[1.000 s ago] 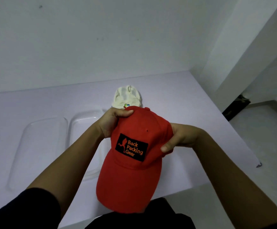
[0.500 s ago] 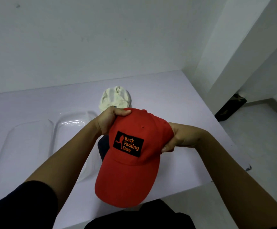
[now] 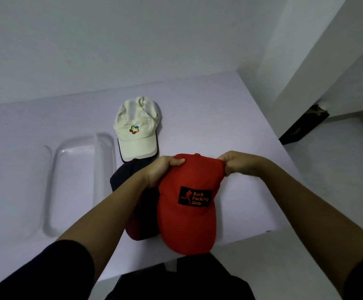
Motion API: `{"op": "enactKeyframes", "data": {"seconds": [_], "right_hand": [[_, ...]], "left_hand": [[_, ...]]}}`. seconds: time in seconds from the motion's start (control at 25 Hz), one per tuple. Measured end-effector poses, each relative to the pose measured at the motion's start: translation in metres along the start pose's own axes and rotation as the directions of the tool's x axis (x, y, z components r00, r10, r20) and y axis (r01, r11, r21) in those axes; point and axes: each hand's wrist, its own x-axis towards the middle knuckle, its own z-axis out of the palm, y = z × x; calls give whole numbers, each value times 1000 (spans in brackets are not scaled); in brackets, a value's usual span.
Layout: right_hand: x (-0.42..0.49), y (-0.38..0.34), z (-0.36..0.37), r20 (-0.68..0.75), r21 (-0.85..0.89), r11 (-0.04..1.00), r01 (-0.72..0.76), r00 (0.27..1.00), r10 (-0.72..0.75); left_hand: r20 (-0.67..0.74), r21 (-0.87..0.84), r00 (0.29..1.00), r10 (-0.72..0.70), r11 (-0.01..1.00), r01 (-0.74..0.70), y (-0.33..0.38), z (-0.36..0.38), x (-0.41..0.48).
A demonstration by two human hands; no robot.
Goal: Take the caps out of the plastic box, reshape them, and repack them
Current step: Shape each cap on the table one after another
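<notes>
I hold a red cap with a black "Back Packing Gear" patch low over the table's front edge, its brim pointing toward me. My left hand grips the left side of its crown. My right hand pinches the crown's back right. A cream cap with a coloured logo lies on the table beyond. A dark cap lies partly under my left arm and the red cap. The clear plastic box stands open at the left.
A second clear shell, the box's other half, lies further left on the white table. The table's right edge drops to the floor, where a dark object sits by the wall. White walls close off the back and right.
The red cap has come down toward the table and shifted right. My right hand moved from the cap's side to the back of the crown. The cream and dark caps show more fully.
</notes>
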Motion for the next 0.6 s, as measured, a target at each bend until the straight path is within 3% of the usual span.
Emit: {"op": "enactKeyframes", "data": {"seconds": [0.2, 0.32, 0.4, 0.48, 0.56, 0.6], "right_hand": [[51, 22, -29, -93, -106, 991, -80, 993, 71], [71, 28, -42, -67, -204, 977, -66, 996, 54], [75, 30, -49, -10, -202, 978, -52, 999, 51], [76, 37, -58, 71, -182, 981, -62, 995, 77], [80, 46, -66, 135, -183, 982, -41, 989, 66], [80, 48, -69, 166, -184, 983, -10, 985, 41]], "left_hand": [[-112, 24, 994, 15, 1000, -13, -25, 4, 50], [-211, 254, 970, 119, 965, -64, -26, 5, 65], [-276, 575, 930, 243, 817, -44, -17, -4, 65], [-227, 826, 922, 314, 564, 11, -4, -16, 60], [-177, 928, 950, 258, 364, 74, 10, -26, 55], [-188, 933, 960, 206, 342, 109, 13, -29, 54]]}}
